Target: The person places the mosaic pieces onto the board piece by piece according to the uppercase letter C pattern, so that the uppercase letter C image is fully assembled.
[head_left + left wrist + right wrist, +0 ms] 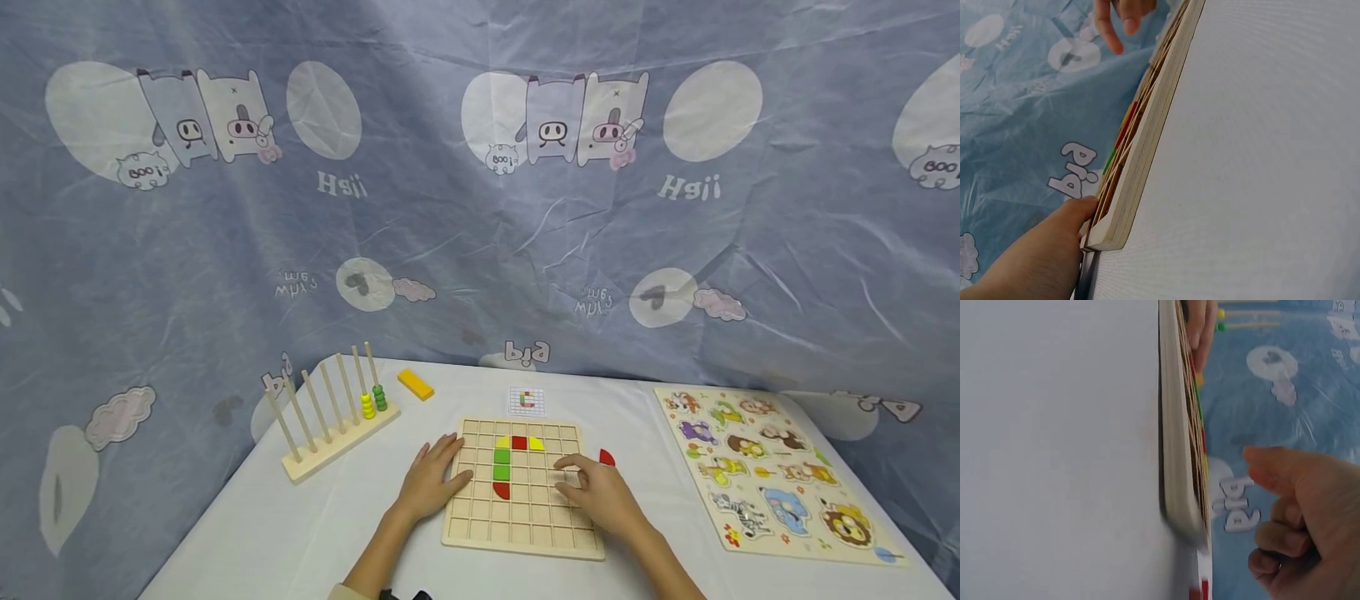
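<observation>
A wooden grid board [525, 533] lies on the table. On it sit two yellow corner pieces [536, 444], a red square [519, 442], two green squares [502, 472] and a red rounded piece [502, 491]. My left hand [431, 482] rests along the board's left edge, fingers extended, its thumb [1075, 212] lying at the edge in the left wrist view. Above the board's right side hovers my right hand [600, 493], thumb and index finger apart with nothing seen between them. The right wrist view shows its other fingers [1282, 540] curled. Beside it lies another red rounded piece [607, 457].
Behind the board lies a small pattern card [527, 401]. A wooden peg rack [341, 446] with yellow and green beads stands left, near a yellow block [416, 384]. An animal puzzle board [780, 479] lies right. A printed cloth [480, 225] hangs behind the table.
</observation>
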{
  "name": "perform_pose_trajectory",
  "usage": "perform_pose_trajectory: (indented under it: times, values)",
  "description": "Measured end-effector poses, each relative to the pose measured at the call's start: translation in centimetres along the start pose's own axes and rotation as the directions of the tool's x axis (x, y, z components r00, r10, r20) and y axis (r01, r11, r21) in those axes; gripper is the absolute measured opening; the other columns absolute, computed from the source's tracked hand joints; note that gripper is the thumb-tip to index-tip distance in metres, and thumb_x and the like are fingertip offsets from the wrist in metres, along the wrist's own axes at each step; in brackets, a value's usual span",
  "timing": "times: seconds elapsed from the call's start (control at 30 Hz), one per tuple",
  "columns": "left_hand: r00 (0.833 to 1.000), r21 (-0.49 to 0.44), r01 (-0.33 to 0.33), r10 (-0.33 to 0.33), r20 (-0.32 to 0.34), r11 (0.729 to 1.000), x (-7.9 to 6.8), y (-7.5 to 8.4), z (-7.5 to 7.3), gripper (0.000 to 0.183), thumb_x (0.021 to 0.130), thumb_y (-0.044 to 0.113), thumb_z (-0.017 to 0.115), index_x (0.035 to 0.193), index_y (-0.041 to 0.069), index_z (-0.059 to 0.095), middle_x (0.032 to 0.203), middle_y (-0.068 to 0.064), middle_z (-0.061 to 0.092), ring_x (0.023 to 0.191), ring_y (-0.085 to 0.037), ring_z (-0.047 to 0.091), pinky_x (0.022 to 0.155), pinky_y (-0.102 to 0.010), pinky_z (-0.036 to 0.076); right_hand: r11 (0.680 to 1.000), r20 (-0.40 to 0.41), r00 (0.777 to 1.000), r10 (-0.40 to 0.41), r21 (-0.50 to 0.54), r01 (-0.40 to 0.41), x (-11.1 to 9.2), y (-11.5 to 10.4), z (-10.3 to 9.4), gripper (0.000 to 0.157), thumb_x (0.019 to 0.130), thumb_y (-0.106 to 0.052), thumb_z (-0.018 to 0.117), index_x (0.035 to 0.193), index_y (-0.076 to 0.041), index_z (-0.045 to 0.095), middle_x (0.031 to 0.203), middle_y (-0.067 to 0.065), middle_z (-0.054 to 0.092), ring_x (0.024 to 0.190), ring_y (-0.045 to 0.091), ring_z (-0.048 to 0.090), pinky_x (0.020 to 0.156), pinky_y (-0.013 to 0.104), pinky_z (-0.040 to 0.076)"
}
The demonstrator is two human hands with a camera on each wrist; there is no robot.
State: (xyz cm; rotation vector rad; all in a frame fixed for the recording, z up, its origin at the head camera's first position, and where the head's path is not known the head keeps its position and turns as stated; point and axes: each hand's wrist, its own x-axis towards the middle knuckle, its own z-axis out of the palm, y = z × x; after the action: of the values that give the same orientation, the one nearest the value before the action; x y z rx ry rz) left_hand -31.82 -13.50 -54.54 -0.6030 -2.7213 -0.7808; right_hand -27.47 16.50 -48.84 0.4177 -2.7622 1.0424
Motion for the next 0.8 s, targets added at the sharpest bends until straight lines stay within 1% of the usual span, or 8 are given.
perform_pose_trajectory:
  times: [0.1, 0.2, 0.27, 0.33, 0.47, 0.57, 0.67, 0.8]
  values:
    - [1.000, 0.001, -0.005, 0.005, -0.002, 1.000, 0.1, 0.0, 0.0, 0.062, 0.090, 0.048, 0.051, 0.137, 0.008, 0.044, 0.143, -0.010, 0.039, 0.134, -0.026, 0.030, 0.110, -0.047, 0.016, 0.998, -0.009, 0.998, 0.059, 0.002, -0.058, -0.5, 1.2, -1.5, 0.026, 0.078, -0.022, 0.075, 0.102, -0.019, 0.067, 0.049, -0.006, 0.035, 0.042, 0.004, 0.027, 0.039, 0.019, 0.025]
    - [1.000, 0.002, -0.007, 0.007, -0.001, 1.000, 0.1, 0.1, 0.0, 0.062, 0.090, 0.048, 0.052, 0.137, 0.008, 0.045, 0.142, -0.010, 0.039, 0.133, -0.026, 0.030, 0.110, -0.048, 0.016, 0.994, 0.002, 0.994, 0.108, 0.006, -0.108, -1.3, 2.6, -2.9, 0.030, 0.077, -0.024, 0.075, 0.104, -0.019, 0.066, 0.049, -0.004, 0.038, 0.040, 0.006, 0.031, 0.039, 0.020, 0.027]
    - [1.000, 0.005, -0.010, 0.010, -0.003, 1.000, 0.0, 0.1, -0.1, 0.062, 0.090, 0.047, 0.052, 0.136, 0.008, 0.045, 0.142, -0.011, 0.040, 0.133, -0.027, 0.031, 0.110, -0.048, 0.017, 0.993, 0.017, 0.993, 0.119, 0.006, -0.119, -1.8, 3.5, -3.6, 0.032, 0.076, -0.025, 0.076, 0.105, -0.018, 0.066, 0.049, -0.003, 0.039, 0.040, 0.006, 0.032, 0.039, 0.021, 0.028]
    - [1.000, 0.003, -0.008, 0.008, -0.003, 1.000, 0.0, 0.2, -0.2, 0.062, 0.089, 0.047, 0.053, 0.136, 0.007, 0.045, 0.142, -0.011, 0.040, 0.133, -0.027, 0.031, 0.110, -0.048, 0.017, 0.992, 0.036, 0.992, 0.123, -0.012, -0.123, -2.3, 4.2, -4.2, 0.033, 0.075, -0.026, 0.076, 0.105, -0.018, 0.066, 0.049, -0.003, 0.039, 0.041, 0.006, 0.031, 0.040, 0.021, 0.028]
    - [1.000, 0.002, -0.015, 0.015, -0.011, 1.000, 0.0, 0.2, -0.1, 0.061, 0.089, 0.046, 0.054, 0.135, 0.007, 0.046, 0.141, -0.011, 0.041, 0.132, -0.028, 0.032, 0.109, -0.049, 0.018, 0.988, 0.059, 0.990, 0.127, -0.100, -0.121, -2.9, 5.4, -4.8, 0.034, 0.072, -0.030, 0.078, 0.103, -0.020, 0.066, 0.052, -0.004, 0.038, 0.044, 0.005, 0.026, 0.041, 0.020, 0.025]
    - [1.000, 0.004, -0.020, 0.020, -0.018, 1.000, 0.0, 0.1, -0.1, 0.060, 0.089, 0.045, 0.054, 0.135, 0.007, 0.046, 0.141, -0.011, 0.041, 0.132, -0.028, 0.032, 0.109, -0.049, 0.019, 0.980, 0.063, 0.989, 0.131, -0.161, -0.119, -3.2, 5.9, -4.9, 0.033, 0.070, -0.032, 0.079, 0.099, -0.022, 0.067, 0.053, -0.005, 0.040, 0.046, 0.005, 0.027, 0.042, 0.020, 0.025]
    - [0.999, 0.006, -0.031, 0.031, -0.019, 1.000, 0.0, 0.1, -0.1, 0.060, 0.089, 0.045, 0.054, 0.135, 0.006, 0.046, 0.140, -0.012, 0.042, 0.131, -0.030, 0.033, 0.108, -0.050, 0.020, 0.973, 0.068, 0.988, 0.136, -0.197, -0.121, -3.4, 6.2, -5.1, 0.030, 0.069, -0.032, 0.080, 0.095, -0.023, 0.067, 0.054, -0.005, 0.040, 0.046, 0.006, 0.029, 0.042, 0.021, 0.026]
    - [1.000, 0.005, -0.022, 0.022, -0.003, 1.000, 0.0, 0.1, -0.1, 0.061, 0.090, 0.046, 0.053, 0.135, 0.006, 0.046, 0.141, -0.012, 0.041, 0.132, -0.029, 0.032, 0.109, -0.050, 0.019, 0.965, 0.063, 0.986, 0.154, -0.224, -0.136, -3.4, 6.2, -5.2, 0.025, 0.069, -0.030, 0.080, 0.090, -0.024, 0.067, 0.052, -0.005, 0.041, 0.045, 0.007, 0.030, 0.042, 0.021, 0.026]
